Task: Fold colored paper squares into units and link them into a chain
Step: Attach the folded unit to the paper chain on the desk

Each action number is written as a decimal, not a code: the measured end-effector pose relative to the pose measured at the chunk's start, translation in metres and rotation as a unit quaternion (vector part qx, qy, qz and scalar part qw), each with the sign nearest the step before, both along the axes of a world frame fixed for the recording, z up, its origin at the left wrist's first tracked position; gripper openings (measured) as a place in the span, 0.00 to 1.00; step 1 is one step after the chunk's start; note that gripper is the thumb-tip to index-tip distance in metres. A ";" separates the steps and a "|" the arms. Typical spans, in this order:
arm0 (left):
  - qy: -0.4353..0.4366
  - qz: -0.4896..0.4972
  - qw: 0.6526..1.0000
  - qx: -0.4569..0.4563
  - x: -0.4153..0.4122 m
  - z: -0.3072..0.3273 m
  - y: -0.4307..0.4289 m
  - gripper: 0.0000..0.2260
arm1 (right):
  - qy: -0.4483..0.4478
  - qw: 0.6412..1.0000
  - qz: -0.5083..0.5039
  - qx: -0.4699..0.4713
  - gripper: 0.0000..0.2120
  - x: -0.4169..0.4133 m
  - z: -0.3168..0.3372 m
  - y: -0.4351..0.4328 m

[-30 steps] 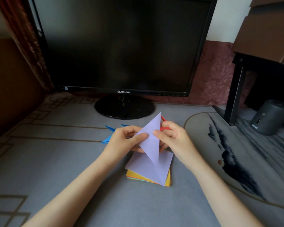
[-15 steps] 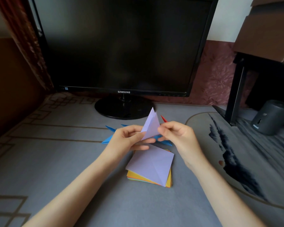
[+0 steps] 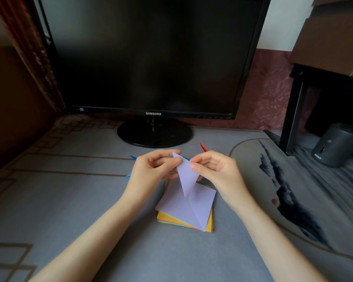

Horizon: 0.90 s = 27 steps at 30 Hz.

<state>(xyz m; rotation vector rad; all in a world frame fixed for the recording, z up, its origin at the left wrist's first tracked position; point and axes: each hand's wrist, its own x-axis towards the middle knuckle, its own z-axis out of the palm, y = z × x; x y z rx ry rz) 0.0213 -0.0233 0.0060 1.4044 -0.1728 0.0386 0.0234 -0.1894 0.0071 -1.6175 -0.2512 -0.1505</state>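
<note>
At the centre of the frame the left hand (image 3: 151, 169) pinches the upper corner of a folded lilac piece (image 3: 186, 176) between thumb and forefinger. The right hand (image 3: 214, 169) pinches its right edge the same way, and the other fingers of both hands curl loosely behind. Held in the air with its long point hanging down, the narrow triangle can be turned and its layers lined up before a crease is set. The two pinches sit close together near the top, which I judge keeps the flaps from springing apart. Directly below the point lies the stack of paper squares (image 3: 165, 217), with a creased lilac sheet on top and yellow and orange edges showing under it, likely kept near so the next sheet is a short reach away. Behind the hands, blue units (image 3: 130, 175) peep out at the left and a red tip (image 3: 203, 147) shows just above the right hand; these seem to be finished pieces parked out of the folding space. All rest on a grey mat (image 3: 69, 200). A dark monitor (image 3: 151, 58) fills the upper frame, and a dark cylinder (image 3: 338, 143) stands at the right edge.
</note>
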 end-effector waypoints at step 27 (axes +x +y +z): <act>-0.028 0.055 0.998 0.011 0.005 -0.004 0.002 0.01 | 0.101 0.993 0.059 -0.026 0.05 -0.002 0.000 -0.002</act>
